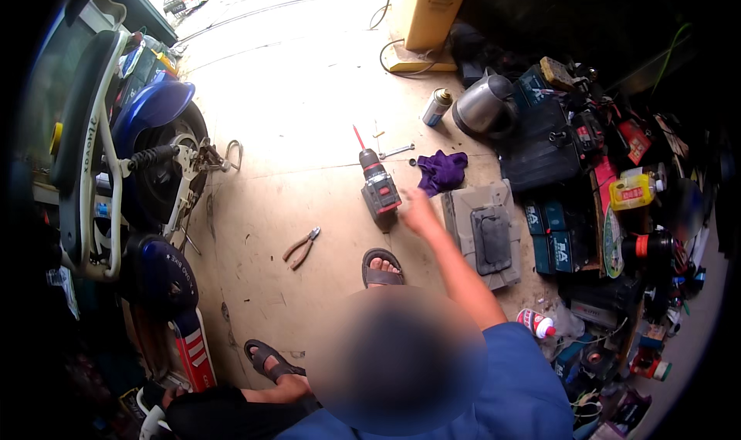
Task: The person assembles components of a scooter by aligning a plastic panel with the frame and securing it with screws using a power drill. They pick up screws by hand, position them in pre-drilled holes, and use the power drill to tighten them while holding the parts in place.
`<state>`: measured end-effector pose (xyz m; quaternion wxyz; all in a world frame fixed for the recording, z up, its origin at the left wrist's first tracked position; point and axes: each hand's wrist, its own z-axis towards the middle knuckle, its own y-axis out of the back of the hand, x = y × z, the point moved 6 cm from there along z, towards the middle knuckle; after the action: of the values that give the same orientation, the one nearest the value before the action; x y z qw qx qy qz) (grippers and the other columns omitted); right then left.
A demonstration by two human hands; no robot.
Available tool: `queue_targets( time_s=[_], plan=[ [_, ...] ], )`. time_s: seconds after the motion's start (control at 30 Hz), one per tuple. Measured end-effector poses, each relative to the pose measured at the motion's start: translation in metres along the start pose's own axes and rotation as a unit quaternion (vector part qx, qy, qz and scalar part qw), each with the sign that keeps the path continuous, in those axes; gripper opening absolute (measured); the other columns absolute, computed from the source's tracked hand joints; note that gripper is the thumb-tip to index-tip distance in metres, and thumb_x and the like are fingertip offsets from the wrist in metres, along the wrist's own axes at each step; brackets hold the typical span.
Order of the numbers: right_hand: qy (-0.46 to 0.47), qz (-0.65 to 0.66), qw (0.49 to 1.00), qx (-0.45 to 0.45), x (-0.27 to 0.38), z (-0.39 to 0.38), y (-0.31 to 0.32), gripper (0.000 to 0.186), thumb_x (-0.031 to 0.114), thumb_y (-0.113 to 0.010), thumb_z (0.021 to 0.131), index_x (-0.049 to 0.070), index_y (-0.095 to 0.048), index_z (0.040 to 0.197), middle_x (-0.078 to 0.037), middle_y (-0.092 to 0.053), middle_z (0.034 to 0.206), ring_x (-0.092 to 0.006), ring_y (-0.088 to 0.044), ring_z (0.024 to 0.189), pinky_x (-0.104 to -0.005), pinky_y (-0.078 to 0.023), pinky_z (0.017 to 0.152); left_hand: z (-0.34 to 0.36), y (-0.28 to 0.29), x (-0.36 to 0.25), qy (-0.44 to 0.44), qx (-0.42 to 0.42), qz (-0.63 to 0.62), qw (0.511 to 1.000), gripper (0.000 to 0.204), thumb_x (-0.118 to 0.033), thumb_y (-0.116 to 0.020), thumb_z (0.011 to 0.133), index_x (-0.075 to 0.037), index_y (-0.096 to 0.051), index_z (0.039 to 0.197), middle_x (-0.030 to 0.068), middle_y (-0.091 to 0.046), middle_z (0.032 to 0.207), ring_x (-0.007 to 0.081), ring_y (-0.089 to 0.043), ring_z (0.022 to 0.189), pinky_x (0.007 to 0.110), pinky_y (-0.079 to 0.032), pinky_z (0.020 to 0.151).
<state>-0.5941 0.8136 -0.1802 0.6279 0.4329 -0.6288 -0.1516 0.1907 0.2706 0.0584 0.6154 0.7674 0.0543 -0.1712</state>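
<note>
We see the right hand (421, 213) reaching in from the near right, its blurred fingers close against the right side of a drill (379, 185); we cannot tell whether they grip it or only hover beside it. The left hand is out of our sight, so we cannot tell its state. The drill is on the floor (285, 177), mid-scene, its red bit (359, 137) aimed to the far side. Just right of it we find a small wrench (397, 151) and a purple cloth (441, 173); nearer right lies a grey case (483, 238). Pliers (301, 249) lie to the near left, well apart from a blue bike (157, 104) at far left.
</note>
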Motion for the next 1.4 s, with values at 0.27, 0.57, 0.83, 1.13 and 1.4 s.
queue_targets(
  time_s=[0.27, 0.57, 0.83, 1.13, 1.4],
  plan=[
    [-0.156, -0.215, 0.956, -0.122, -0.156, 0.144, 0.117, 0.034, 0.004, -0.054, 0.092, -0.004, -0.067, 0.123, -0.031, -0.059, 0.137, -0.0461, -0.063, 0.122, -0.0497, -0.053, 0.104, 0.043, 0.062, -0.127, -0.101, 0.008, 0.079, 0.992, 0.016, -0.011, -0.067, 0.096, 0.003, -0.071, 0.104, 0.012, -0.072, 0.091, 0.0197, -0.067, 0.083, 0.035, -0.053, 0.08],
    [-0.095, -0.373, 0.91, -0.155, -0.155, 0.181, 0.071, 0.02, 0.004, -0.061, 0.093, 0.003, -0.079, 0.086, -0.019, -0.076, 0.095, -0.0339, -0.077, 0.09, -0.042, -0.063, 0.08, -0.035, -0.028, -0.376, -0.136, 0.146, -0.014, 0.98, 0.013, 0.0, -0.065, 0.092, 0.003, -0.07, 0.104, 0.0062, -0.07, 0.092, 0.0143, -0.067, 0.087, 0.029, -0.054, 0.08],
    [-0.11, -0.149, 0.935, -0.301, -0.127, 0.158, 0.136, 0.016, 0.008, -0.067, 0.086, 0.004, -0.081, 0.091, -0.017, -0.077, 0.09, -0.035, -0.076, 0.084, -0.0433, -0.06, 0.076, -0.126, -0.234, -0.464, -0.007, 0.449, -0.246, 0.859, 0.027, -0.014, -0.065, 0.102, 0.009, -0.067, 0.116, 0.0188, -0.076, 0.103, 0.029, -0.077, 0.093, 0.037, -0.063, 0.084],
    [0.343, 0.239, 0.908, 0.013, 0.224, -0.078, 0.123, 0.021, -0.003, -0.08, 0.08, 0.004, -0.074, 0.099, -0.011, -0.075, 0.099, -0.0223, -0.072, 0.09, -0.0365, -0.059, 0.078, -0.217, -0.322, -0.587, 0.261, 0.599, -0.632, 0.417, 0.055, -0.039, -0.044, 0.112, 0.01, -0.052, 0.137, 0.0252, -0.057, 0.142, 0.0357, -0.057, 0.133, 0.049, -0.047, 0.114],
    [0.014, 0.338, 0.927, -0.16, 0.057, -0.062, 0.041, 0.082, 0.005, -0.079, 0.086, 0.0, -0.038, 0.156, -0.021, -0.054, 0.147, -0.0295, -0.054, 0.136, -0.041, -0.042, 0.116, -0.18, -0.289, -0.49, 0.14, 0.522, -0.547, 0.64, 0.026, -0.004, -0.059, 0.103, 0.006, -0.061, 0.127, 0.016, -0.069, 0.114, 0.0253, -0.07, 0.101, 0.035, -0.059, 0.088]
  ],
)
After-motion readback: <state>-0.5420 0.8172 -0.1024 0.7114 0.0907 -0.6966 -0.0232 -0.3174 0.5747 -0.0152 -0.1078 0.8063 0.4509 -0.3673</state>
